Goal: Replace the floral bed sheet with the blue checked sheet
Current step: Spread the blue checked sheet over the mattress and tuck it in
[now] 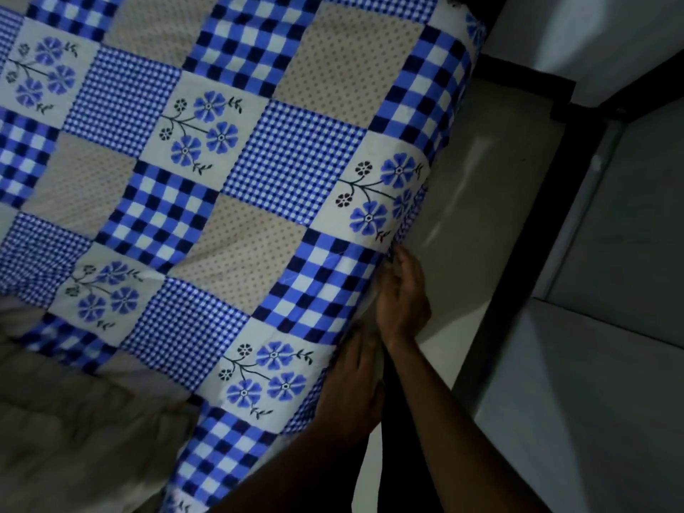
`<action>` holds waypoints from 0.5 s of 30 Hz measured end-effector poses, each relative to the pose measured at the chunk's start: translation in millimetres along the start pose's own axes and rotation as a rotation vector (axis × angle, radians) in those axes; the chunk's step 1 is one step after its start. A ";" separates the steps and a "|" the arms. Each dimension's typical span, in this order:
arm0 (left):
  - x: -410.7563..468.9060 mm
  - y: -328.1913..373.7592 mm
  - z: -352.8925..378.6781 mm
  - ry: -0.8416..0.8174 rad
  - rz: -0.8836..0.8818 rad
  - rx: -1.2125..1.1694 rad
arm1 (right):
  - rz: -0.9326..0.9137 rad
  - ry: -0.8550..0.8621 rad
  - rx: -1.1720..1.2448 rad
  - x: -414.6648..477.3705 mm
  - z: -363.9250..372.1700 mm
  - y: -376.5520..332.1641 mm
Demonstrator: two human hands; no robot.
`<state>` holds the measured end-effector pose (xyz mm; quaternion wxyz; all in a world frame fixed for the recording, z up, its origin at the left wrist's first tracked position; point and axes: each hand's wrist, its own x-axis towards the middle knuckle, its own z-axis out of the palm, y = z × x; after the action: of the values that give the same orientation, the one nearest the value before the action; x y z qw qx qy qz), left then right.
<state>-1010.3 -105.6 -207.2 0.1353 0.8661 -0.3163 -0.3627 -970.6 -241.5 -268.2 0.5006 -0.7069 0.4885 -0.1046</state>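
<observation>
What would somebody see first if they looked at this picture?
The blue checked sheet, with its flower squares, fills the left and middle of the picture, spread over the bed. At its right edge, low down, the right hand grips the hanging side, and the left hand lies against it just below. Some crumpled grey cloth sits at the lower left.

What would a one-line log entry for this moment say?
step: likely tucking | blue checked sheet: spread out, edge draped over side | right hand: grips sheet edge | left hand: rests on draped side
</observation>
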 end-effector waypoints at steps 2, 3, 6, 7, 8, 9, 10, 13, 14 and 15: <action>14.1 6.9 -17.7 0.010 0.030 -0.126 | 0.082 0.019 0.086 10.3 0.4 -5.4; 23.9 11.9 -29.0 0.022 0.033 -0.162 | 0.103 0.027 0.108 20.5 -2.2 -8.4; 60.0 35.8 -75.2 -0.039 0.090 -0.203 | 0.011 0.007 0.026 65.6 -22.6 -22.2; 71.2 43.8 -88.3 -0.044 0.117 -0.206 | -0.021 -0.008 -0.031 84.7 -31.7 -27.5; 81.9 51.4 -100.9 -0.059 0.119 -0.194 | -0.053 -0.019 -0.083 105.7 -41.4 -31.3; 95.9 58.3 -109.0 -0.055 0.121 -0.194 | -0.085 -0.029 -0.127 127.6 -51.1 -32.5; 111.4 66.1 -115.4 -0.044 0.117 -0.213 | -0.124 -0.047 -0.170 148.8 -60.5 -33.6; 166.6 93.8 -116.4 0.058 0.089 -0.281 | -0.263 -0.117 -0.324 215.2 -83.9 -24.0; 187.5 102.7 -113.9 0.049 0.053 -0.280 | -0.315 -0.149 -0.358 237.4 -89.7 -18.7; 211.5 109.6 -107.5 0.051 0.037 -0.272 | -0.384 -0.183 -0.382 259.4 -94.4 -15.0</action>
<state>-869.3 -325.4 -195.8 0.2662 0.8427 -0.2764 -0.3775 -892.0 -504.7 -299.5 0.3714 -0.8745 0.3094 -0.0391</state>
